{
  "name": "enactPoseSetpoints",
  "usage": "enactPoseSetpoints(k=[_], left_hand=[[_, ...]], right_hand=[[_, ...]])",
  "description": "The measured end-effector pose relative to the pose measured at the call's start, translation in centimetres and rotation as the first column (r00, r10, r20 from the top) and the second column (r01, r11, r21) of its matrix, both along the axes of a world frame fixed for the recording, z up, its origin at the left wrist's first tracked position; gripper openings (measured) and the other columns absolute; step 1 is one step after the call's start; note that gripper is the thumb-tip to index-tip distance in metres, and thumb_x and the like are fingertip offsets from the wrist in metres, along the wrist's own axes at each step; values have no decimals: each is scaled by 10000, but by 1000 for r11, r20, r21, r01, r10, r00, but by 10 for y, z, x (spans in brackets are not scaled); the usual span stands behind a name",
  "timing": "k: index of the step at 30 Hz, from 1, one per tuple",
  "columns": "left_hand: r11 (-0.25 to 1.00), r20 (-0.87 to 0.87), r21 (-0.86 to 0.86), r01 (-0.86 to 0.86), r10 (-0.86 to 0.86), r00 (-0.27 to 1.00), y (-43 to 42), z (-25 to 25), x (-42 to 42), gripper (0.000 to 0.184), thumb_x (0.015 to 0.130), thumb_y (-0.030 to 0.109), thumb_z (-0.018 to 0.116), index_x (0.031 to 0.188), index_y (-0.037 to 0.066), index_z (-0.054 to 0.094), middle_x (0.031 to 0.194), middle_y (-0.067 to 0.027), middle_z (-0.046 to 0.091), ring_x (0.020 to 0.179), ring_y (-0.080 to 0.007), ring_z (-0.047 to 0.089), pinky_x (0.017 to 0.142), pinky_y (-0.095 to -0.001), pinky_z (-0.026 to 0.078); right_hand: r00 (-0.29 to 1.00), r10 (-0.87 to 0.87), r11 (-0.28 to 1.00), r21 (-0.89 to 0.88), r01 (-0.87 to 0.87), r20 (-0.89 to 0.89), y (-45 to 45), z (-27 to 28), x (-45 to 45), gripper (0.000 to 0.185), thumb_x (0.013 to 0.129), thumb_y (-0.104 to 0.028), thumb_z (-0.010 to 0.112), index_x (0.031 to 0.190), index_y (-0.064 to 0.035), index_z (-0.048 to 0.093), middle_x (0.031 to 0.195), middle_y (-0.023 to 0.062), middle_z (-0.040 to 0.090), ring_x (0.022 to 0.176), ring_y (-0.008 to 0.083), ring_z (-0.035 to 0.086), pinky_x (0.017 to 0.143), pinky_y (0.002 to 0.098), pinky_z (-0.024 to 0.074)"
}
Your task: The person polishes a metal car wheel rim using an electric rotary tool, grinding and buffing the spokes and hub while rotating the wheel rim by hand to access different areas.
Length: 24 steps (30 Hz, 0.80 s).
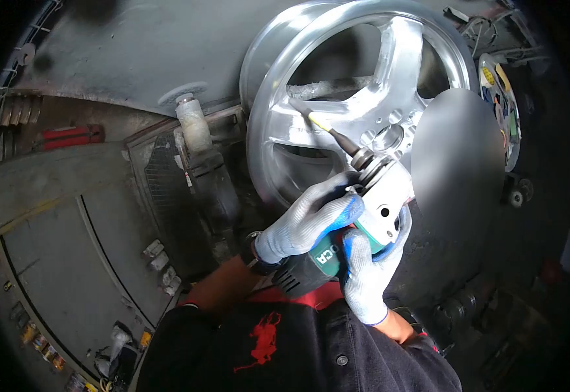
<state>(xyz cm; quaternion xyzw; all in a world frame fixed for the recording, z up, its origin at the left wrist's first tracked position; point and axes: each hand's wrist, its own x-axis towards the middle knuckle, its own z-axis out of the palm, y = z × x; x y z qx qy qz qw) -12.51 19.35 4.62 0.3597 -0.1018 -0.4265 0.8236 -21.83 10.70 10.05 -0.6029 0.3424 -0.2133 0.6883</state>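
Note:
Both my hands wear pale knitted gloves with blue palms. My left hand [318,215] is closed around the green body and head of a DCA angle grinder [380,209]. My right hand [373,268] grips the same grinder from the lower right, its thumb over the body. From the grinder's head a spindle carries a thin dark rod with a yellow band [327,127], pointing up and left. Its tip is blurred and lies over a spoke of a shiny five-spoke alloy wheel [363,104]; I cannot tell whether it touches. A smooth grey oval hides the wheel's right part.
A bench polisher with a pale spindle [195,124] stands left of the wheel. A red object [69,136] lies farther left. At the right is a round tray [512,124] with coloured items. Several small items lie along the lower left, near a grey panel [56,261].

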Motion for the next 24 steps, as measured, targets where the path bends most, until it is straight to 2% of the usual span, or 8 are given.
enactPoseSetpoints(k=[5, 8, 10, 12, 13, 16, 22, 24], left_hand=[[999, 12, -26, -27, 27, 1000, 0, -2, -1, 438, 1010, 128, 530, 1401, -39, 426, 1237, -77, 591, 1131, -103, 548, 1018, -282, 426], [999, -4, -23, 30, -30, 1000, -13, -6, 0, 418, 1008, 129, 537, 1381, -37, 447, 1221, -79, 600, 1135, -106, 548, 1015, -284, 429], [999, -32, -18, 30, -30, 999, -24, -5, 2, 401, 1009, 172, 545, 1350, -30, 481, 1191, -74, 613, 1112, -104, 551, 993, -278, 434], [986, 43, -28, 163, -162, 986, -35, 0, 11, 394, 1011, 228, 545, 1317, -17, 513, 1166, -68, 618, 1088, -103, 552, 970, -271, 432], [988, 41, -20, 152, -151, 988, -41, -1, 8, 389, 1011, 262, 535, 1289, -10, 536, 1141, -62, 618, 1067, -101, 548, 959, -268, 428], [982, 36, -34, 185, -184, 982, -46, 5, 12, 375, 1011, 256, 534, 1280, -4, 545, 1132, -58, 615, 1069, -97, 541, 963, -269, 425], [991, 1, -18, 136, -136, 991, -35, -6, 7, 385, 1015, 226, 528, 1317, -12, 515, 1139, -52, 612, 1060, -87, 538, 952, -256, 431], [995, 5, -27, 98, -98, 995, -27, -4, 5, 392, 1017, 210, 523, 1335, -18, 497, 1141, -49, 611, 1056, -83, 538, 946, -251, 433]], right_hand=[[1000, 0, 1000, 31, 0, 1, 1, 7, 4, 903, 726, -8, 776, 1466, 19, 260, 1290, 144, 510, 1170, 203, 533, 999, 353, 443], [999, -36, 999, 1, 36, -21, -8, 2, -1, 896, 736, -20, 778, 1466, 17, 261, 1299, 144, 510, 1166, 207, 543, 999, 357, 447], [998, -67, 996, -57, 67, 15, -13, -1, -4, 877, 753, -34, 777, 1464, 17, 267, 1295, 142, 516, 1159, 206, 548, 1005, 356, 441], [996, -90, 995, -39, 90, 18, -17, 2, -2, 840, 772, -43, 777, 1455, 15, 291, 1284, 137, 523, 1154, 197, 544, 1010, 348, 431], [994, -107, 991, -85, 106, -8, -20, 0, -4, 821, 777, -40, 772, 1450, 14, 304, 1278, 135, 527, 1149, 193, 543, 1007, 342, 429], [989, -143, 984, -116, 138, -35, -25, -1, -5, 782, 785, -27, 759, 1439, 9, 331, 1271, 132, 531, 1138, 185, 543, 999, 332, 427], [993, -109, 984, -144, 101, -48, -18, 0, -2, 824, 774, -45, 783, 1446, 15, 311, 1273, 133, 531, 1139, 188, 546, 993, 335, 436], [997, -82, 996, -38, 82, 5, -12, 3, 1, 871, 759, -49, 796, 1457, 22, 280, 1275, 137, 530, 1142, 195, 553, 989, 341, 446]])
